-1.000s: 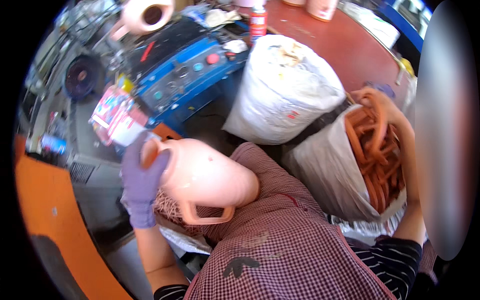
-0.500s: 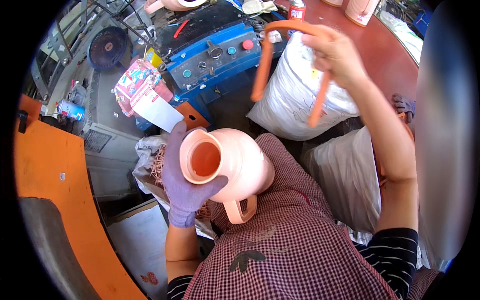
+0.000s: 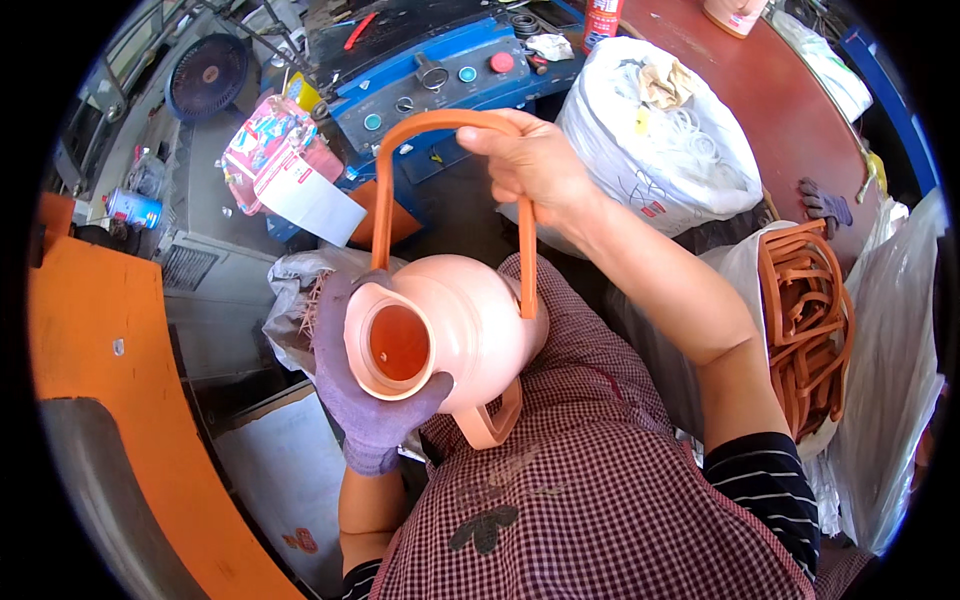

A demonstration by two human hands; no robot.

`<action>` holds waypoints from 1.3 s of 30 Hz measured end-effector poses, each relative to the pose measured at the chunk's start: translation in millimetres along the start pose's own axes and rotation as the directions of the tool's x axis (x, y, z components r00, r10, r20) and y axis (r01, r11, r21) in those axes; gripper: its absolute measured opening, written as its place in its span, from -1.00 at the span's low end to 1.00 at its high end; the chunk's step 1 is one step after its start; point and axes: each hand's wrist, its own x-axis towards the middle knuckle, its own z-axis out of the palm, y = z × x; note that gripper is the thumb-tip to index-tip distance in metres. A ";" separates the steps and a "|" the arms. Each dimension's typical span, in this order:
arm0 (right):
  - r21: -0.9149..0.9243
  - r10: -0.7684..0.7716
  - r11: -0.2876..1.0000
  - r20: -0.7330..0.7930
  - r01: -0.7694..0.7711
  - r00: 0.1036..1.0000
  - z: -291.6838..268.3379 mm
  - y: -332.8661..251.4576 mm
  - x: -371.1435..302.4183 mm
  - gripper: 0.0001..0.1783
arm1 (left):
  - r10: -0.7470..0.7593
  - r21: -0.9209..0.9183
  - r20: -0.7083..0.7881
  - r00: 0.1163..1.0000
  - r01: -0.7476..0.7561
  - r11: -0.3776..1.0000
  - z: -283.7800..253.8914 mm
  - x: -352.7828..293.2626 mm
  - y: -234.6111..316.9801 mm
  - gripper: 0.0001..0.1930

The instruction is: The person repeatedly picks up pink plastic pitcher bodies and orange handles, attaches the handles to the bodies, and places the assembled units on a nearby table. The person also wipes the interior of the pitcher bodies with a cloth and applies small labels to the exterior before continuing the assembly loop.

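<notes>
- Here, in the head view, we hold a pink plastic jug [image 3: 460, 335] on our lap, over our checked apron [image 3: 590, 500].
- Our left hand [image 3: 375, 400], in a purple glove, is wrapped around the jug near its round mouth. The mouth faces up at us.
- Our right hand [image 3: 535, 165] is bare and shut around the top of an orange carry handle [image 3: 445, 190]. The handle is a long loop. Its two legs hang down on each side of the jug.
- To do this step well, we think we should keep the jug still with the gloved hand and line up both legs evenly with the jug's sides. We should push gently, so the thin handle does not bend the wrong way.
- The jug looks smooth, round and shiny. It has a small side grip at the bottom, by our apron.
- A sack with more orange handles [image 3: 805, 320] sits at our right. A white sack [image 3: 660, 140] is past our right hand, by the blue machine [image 3: 440, 70].
</notes>
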 end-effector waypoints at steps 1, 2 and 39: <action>0.008 -0.019 1.000 -0.040 0.020 0.999 2.7 5.3 -0.7 -0.82 | 0.003 0.013 0.009 1.000 -0.003 1.000 1.7 1.9 1.9 0.07; 0.014 -0.038 0.999 -0.075 0.039 0.996 4.8 9.9 -2.4 -0.81 | 0.005 0.027 0.014 1.000 -0.006 1.000 3.1 4.4 4.3 0.07; -0.751 -0.175 0.660 -0.133 0.017 0.976 -44.6 27.7 -36.6 -0.74 | -0.382 -0.887 0.120 0.916 0.272 0.374 41.1 22.5 -23.7 -0.56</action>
